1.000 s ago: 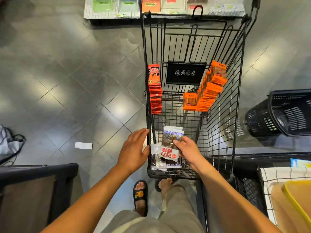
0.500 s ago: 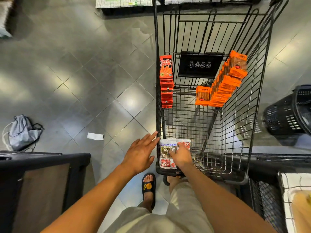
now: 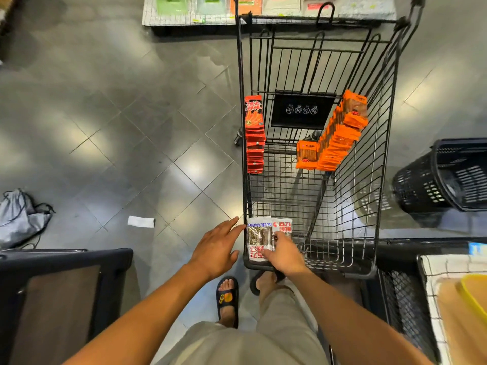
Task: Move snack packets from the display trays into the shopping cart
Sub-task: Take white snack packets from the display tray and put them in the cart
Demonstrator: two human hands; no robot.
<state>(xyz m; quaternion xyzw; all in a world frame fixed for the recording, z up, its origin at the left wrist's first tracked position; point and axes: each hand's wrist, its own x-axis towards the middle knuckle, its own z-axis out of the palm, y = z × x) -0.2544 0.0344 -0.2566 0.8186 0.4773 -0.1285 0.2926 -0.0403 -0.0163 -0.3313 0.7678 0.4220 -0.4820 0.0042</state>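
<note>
White plastic snack packets (image 3: 259, 234) lie in the black wire cart (image 3: 342, 270), right hand (image 3: 286, 255) gripping them, left hand (image 3: 217, 246) splayed.

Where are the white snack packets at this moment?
In the head view, the white snack packets are in the near left corner of the shopping cart, held by the right hand.

Black metal-wire shopping cart (image 3: 379, 143) holds glossy plastic snack packets (image 3: 259, 237) above polished grey floor tiles (image 3: 110, 133); perforated black plastic basket (image 3: 453, 177) nearby.
</note>
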